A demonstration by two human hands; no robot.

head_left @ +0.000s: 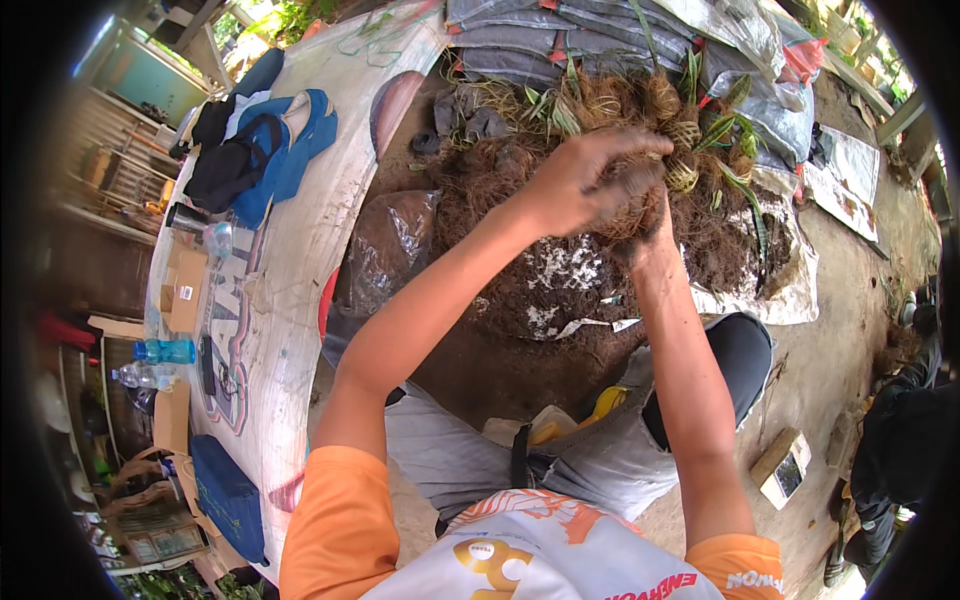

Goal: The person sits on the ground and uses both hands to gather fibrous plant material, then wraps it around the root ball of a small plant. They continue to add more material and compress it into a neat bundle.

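My left hand (597, 180), smeared with dark soil, curls over the top and left side of a ball of brown fibre (625, 208). Soil also covers my right hand (655, 225), which grips the same ball from the right and below; its fingers are partly hidden. Just beyond my hands stand several fibre-wrapped plant balls (662, 97) with green, pointed leaves. Loose brown fibre (490, 170) is heaped left of the hands. Beneath them, dark soil (530, 300) lies on a white sheet (800, 300).
Grey filled sacks (510, 45) are stacked at the back. A clear plastic bag (392, 235) rests by the heap. On the left, a white banner-covered table (295, 300) carries blue clothing (290, 150), bottles (165, 351) and a blue box (225, 495). A phone (789, 476) lies on the right.
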